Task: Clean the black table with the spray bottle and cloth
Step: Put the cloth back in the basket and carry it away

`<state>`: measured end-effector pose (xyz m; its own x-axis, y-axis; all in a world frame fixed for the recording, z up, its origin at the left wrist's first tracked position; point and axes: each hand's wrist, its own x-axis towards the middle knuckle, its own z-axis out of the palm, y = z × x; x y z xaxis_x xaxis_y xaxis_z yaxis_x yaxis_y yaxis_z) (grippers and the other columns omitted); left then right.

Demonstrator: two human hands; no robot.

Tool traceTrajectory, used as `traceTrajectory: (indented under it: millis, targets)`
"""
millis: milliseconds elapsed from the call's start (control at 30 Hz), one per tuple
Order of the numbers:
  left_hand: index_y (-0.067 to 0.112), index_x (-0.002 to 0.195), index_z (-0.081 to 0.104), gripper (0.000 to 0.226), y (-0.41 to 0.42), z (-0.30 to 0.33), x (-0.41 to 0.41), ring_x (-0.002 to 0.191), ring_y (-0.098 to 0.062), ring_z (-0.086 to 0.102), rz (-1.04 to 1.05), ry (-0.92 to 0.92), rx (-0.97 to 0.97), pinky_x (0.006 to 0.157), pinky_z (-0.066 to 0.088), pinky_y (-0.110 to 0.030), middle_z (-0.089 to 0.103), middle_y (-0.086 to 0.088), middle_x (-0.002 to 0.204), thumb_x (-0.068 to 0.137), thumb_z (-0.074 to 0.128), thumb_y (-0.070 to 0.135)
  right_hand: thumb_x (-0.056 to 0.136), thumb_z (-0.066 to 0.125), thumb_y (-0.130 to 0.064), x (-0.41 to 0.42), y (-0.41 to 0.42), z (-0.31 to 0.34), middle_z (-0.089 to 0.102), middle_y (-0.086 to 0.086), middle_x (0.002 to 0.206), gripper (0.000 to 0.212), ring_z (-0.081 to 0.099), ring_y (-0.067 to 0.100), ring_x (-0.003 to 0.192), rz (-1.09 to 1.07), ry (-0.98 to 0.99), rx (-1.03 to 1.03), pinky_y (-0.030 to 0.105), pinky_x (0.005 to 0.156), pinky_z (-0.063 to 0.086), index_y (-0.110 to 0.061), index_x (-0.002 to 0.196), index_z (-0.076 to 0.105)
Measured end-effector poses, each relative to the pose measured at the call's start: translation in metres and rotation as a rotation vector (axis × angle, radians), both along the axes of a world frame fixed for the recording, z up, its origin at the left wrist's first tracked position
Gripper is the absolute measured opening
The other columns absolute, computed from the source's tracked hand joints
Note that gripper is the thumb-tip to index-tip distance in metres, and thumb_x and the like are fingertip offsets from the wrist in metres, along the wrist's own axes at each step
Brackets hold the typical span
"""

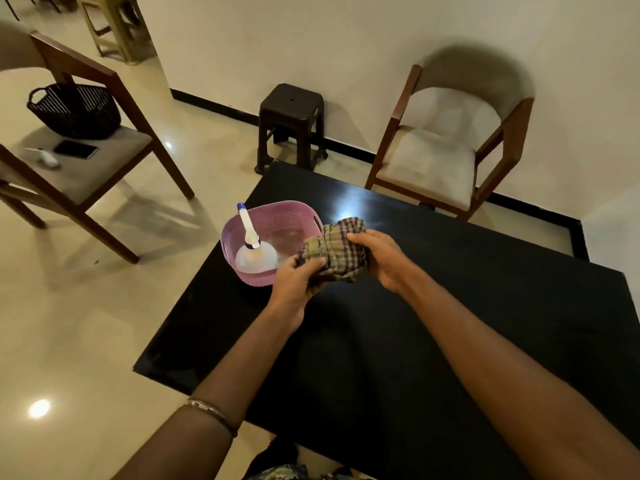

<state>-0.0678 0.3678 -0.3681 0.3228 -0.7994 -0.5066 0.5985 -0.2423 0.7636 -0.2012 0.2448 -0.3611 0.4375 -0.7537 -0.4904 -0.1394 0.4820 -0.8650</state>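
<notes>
Cloth (334,251) bunched between both hands' fingers (313,263)

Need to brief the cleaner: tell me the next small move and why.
Probably free the right hand and lift the spray bottle from the pink basket: both hands hold the bunched checked cloth, the left hand included, and the bottle sits untouched.

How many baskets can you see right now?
2. A pink basket on the black table, holding the spray bottle; a black basket on the chair at left. Others may sit outside the view.
</notes>
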Motion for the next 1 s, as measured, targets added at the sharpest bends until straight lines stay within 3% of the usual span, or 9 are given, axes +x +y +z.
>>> traceTrajectory:
  millis: [100, 200, 367, 533, 600, 767, 900, 1000]
  targets:
    - [0.011, 0.123, 0.060, 0.034, -0.015, 0.006, 0.022, 0.104, -0.022, 0.068, -0.023, 0.010, -0.020, 0.079, 0.058, -0.031, 0.070, -0.009, 0.114, 0.089, 0.064, 0.006, 0.091, 0.062, -0.019, 0.020, -0.019, 0.010, 0.071, 0.014, 0.113, 0.031, 0.066, 0.028, 0.106, 0.032, 0.044, -0.030, 0.038, 0.084, 0.057, -0.006, 0.118, 0.065]
    - [0.015, 0.129, 0.057, 0.043, -0.029, 0.005, 0.043, 0.106, -0.020, 0.068, -0.001, -0.105, -0.054, 0.084, 0.059, -0.036, 0.069, -0.005, 0.117, 0.088, 0.066, 0.005, 0.092, 0.060, -0.018, 0.037, -0.037, 0.013, 0.068, 0.015, 0.120, 0.036, 0.066, 0.028, 0.109, 0.088, 0.019, -0.026, 0.044, 0.093, 0.055, -0.006, 0.126, 0.061]
    - [0.015, 0.131, 0.053, 0.043, -0.043, -0.005, 0.054, 0.098, -0.014, 0.068, -0.034, -0.198, 0.012, 0.070, 0.059, -0.025, 0.068, -0.003, 0.115, 0.092, 0.059, 0.000, 0.097, 0.060, -0.014, 0.073, -0.047, 0.000, 0.071, 0.011, 0.113, 0.023, 0.069, 0.026, 0.106, 0.109, 0.338, -0.122, 0.041, 0.089, 0.059, -0.010, 0.118, 0.065]
    - [0.016, 0.137, 0.050, 0.046, -0.053, -0.015, 0.066, 0.105, -0.017, 0.065, -0.038, -0.199, 0.097, 0.069, 0.059, -0.023, 0.065, -0.006, 0.123, 0.092, 0.056, 0.007, 0.095, 0.054, -0.009, 0.099, -0.054, -0.012, 0.068, 0.012, 0.112, 0.023, 0.066, 0.023, 0.106, 0.223, 0.452, -0.152, 0.040, 0.087, 0.059, -0.007, 0.116, 0.065]
    - [0.017, 0.139, 0.048, 0.047, -0.056, -0.016, 0.068, 0.107, -0.019, 0.064, -0.021, -0.192, 0.127, 0.071, 0.059, -0.027, 0.063, -0.006, 0.125, 0.093, 0.053, 0.010, 0.093, 0.054, -0.006, 0.108, -0.055, -0.014, 0.069, 0.013, 0.111, 0.023, 0.066, 0.023, 0.106, 0.268, 0.491, -0.178, 0.043, 0.091, 0.058, -0.005, 0.112, 0.066]
    - [0.018, 0.151, 0.032, 0.057, -0.065, -0.018, 0.067, 0.112, -0.015, 0.048, 0.028, -0.261, 0.210, 0.086, 0.043, -0.028, 0.050, -0.003, 0.137, 0.096, 0.049, 0.017, 0.088, 0.054, 0.003, 0.129, -0.058, -0.019, 0.070, 0.015, 0.109, 0.026, 0.066, 0.026, 0.107, 0.304, 0.517, -0.203, 0.046, 0.091, 0.058, -0.002, 0.108, 0.069]
    - [0.015, 0.147, 0.035, 0.054, -0.071, -0.022, 0.067, 0.112, -0.020, 0.052, 0.043, -0.267, 0.286, 0.084, 0.045, -0.030, 0.052, -0.009, 0.136, 0.095, 0.047, 0.016, 0.084, 0.054, 0.003, 0.138, -0.052, -0.028, 0.066, 0.029, 0.113, 0.029, 0.063, 0.039, 0.111, 0.344, 0.606, -0.216, 0.058, 0.090, 0.054, 0.008, 0.111, 0.064]
    - [0.015, 0.149, 0.032, 0.054, -0.075, -0.023, 0.069, 0.119, -0.025, 0.050, 0.018, -0.272, 0.345, 0.091, 0.045, -0.035, 0.049, -0.010, 0.137, 0.097, 0.044, 0.017, 0.083, 0.055, -0.001, 0.143, -0.050, -0.030, 0.064, 0.030, 0.118, 0.034, 0.061, 0.042, 0.113, 0.377, 0.654, -0.224, 0.061, 0.091, 0.051, 0.008, 0.115, 0.061]
